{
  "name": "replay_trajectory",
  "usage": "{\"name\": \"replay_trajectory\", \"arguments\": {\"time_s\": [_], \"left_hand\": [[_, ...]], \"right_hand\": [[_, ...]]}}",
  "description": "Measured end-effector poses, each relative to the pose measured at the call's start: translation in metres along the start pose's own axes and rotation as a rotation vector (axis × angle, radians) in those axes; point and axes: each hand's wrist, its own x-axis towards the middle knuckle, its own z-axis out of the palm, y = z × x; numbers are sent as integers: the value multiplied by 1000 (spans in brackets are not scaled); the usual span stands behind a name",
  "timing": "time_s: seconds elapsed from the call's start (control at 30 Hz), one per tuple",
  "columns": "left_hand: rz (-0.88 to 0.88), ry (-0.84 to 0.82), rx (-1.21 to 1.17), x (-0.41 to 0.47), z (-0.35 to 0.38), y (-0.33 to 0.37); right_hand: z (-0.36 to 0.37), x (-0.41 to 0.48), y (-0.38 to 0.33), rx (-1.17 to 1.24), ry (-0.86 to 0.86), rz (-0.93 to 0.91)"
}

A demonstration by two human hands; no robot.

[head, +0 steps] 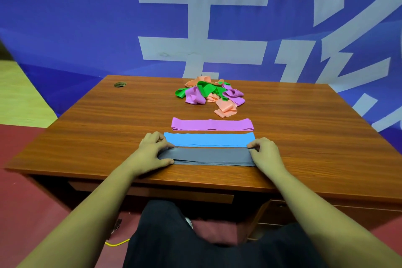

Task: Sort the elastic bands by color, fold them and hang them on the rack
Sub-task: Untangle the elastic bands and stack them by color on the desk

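Observation:
A flat stack of dark grey bands (208, 156) lies near the front edge of the wooden desk (97, 128). My left hand (153, 152) pinches the stack's left end between thumb and fingers. Its right end is held by my right hand (265, 154) in the same way. Just behind it lies a flat blue band stack (210, 139), and behind that a flat purple stack (212, 124). Further back sits a tangled heap of green, purple and peach bands (210, 94). No rack is in view.
A round cable hole (120, 84) is in the desk's back left corner. A blue banner with white characters (65, 17) hangs behind the desk. My legs in dark trousers (195, 243) are below the desk's front edge, over a red floor with a yellow cable (117, 243).

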Motion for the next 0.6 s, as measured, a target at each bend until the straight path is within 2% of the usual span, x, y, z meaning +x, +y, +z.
{"name": "replay_trajectory", "arguments": {"time_s": [0.13, 0.3, 0.47, 0.6], "left_hand": [[-20, -47, 16, -5, -1, 1], [9, 117, -116, 7, -6, 13], [8, 169, -137, 65, -12, 38], [19, 173, -111, 123, -9, 57]], "right_hand": [[5, -6, 8, -82, -5, -46], [-6, 10, -9, 33, 53, -128], [-14, 62, -38, -2, 8, -156], [-8, 105, -48, -50, -34, -106]]}}
